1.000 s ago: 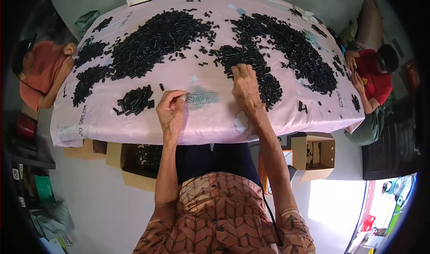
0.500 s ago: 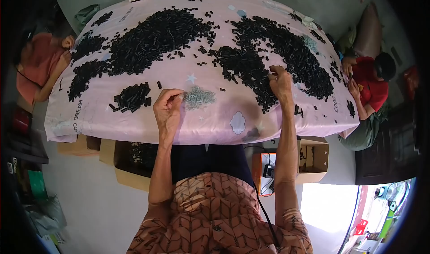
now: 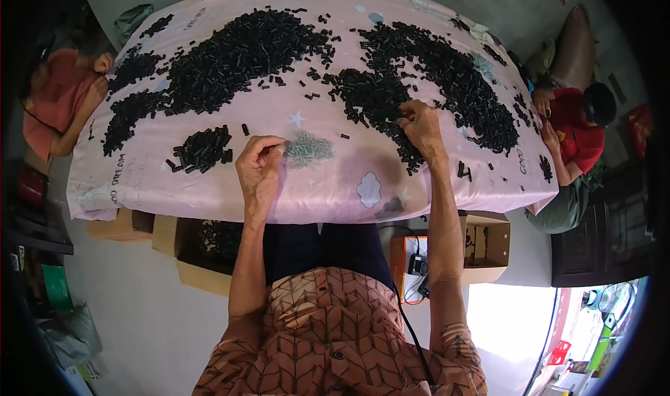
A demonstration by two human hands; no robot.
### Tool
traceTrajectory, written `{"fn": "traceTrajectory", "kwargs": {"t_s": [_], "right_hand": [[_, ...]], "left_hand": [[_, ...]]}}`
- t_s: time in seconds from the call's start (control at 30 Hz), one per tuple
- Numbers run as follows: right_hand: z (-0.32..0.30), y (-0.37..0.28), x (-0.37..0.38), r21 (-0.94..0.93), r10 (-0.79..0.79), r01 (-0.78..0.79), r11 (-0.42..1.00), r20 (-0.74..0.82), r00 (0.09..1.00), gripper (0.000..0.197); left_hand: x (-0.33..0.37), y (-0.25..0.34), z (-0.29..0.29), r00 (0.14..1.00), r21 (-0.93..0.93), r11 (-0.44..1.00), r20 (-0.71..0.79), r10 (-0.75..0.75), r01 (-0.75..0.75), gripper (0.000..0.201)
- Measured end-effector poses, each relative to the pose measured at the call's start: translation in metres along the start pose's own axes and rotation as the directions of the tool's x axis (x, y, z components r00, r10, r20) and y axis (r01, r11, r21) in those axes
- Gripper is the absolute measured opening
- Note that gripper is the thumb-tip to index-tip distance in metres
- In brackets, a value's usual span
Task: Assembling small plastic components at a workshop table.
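My left hand (image 3: 257, 174) is closed in a pinch at the left edge of a small pile of clear, thin pieces (image 3: 310, 150). Whatever sits between its thumb and fingertips is too small to make out. Over the middle heap of short black cylinders (image 3: 370, 92), my right hand (image 3: 423, 129) has its thumb and fingers pressed together. Something tiny and pale shows near those fingertips, but its kind is unclear. To the left of my left hand lies a small separate pile of black cylinders (image 3: 202, 149).
A pink patterned cloth (image 3: 300, 200) covers the table. Large black heaps (image 3: 237, 61) spread at the back left and right (image 3: 464, 89). One person (image 3: 66, 99) sits at the left end, another (image 3: 572, 123) at the right. Open cardboard boxes (image 3: 202, 274) stand below the front edge.
My right hand has shifted left from the gap between the black heaps to over the middle heap. My left hand stays pinched beside the clear pieces.
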State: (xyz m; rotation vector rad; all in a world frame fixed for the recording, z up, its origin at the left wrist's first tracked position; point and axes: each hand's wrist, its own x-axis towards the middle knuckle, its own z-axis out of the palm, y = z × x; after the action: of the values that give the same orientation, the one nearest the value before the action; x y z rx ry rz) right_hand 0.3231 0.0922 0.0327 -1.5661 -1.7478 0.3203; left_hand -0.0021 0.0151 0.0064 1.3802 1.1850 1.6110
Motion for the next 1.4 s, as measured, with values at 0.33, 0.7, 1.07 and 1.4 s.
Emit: {"fn": "traceTrajectory", "kwargs": {"t_s": [0.33,0.7,1.07,1.4], "right_hand": [[0.036,-0.05,-0.022,-0.173,-0.359,0.34,0.924,-0.094,0.929,0.023],[-0.002,-0.028,-0.022,0.041,-0.153,0.17,0.985,-0.265,0.952,0.015],[-0.016,0.024,0.008,-0.193,0.085,-0.111,0.975,-0.137,0.987,0.022],[-0.009,0.016,0.011,-0.214,0.07,-0.096,0.972,-0.127,0.989,0.012]], "left_hand": [[0.0,0.0,0.001,1.0,0.019,0.999,-0.01,-0.026,0.026,0.014],[-0.001,0.004,0.0,1.0,-0.018,1.0,-0.012,-0.021,0.02,0.013],[-0.002,0.005,0.001,0.999,-0.076,0.996,-0.005,-0.036,0.036,0.011],[-0.002,0.006,0.001,1.0,-0.049,0.999,0.004,-0.015,0.015,0.011]]}}
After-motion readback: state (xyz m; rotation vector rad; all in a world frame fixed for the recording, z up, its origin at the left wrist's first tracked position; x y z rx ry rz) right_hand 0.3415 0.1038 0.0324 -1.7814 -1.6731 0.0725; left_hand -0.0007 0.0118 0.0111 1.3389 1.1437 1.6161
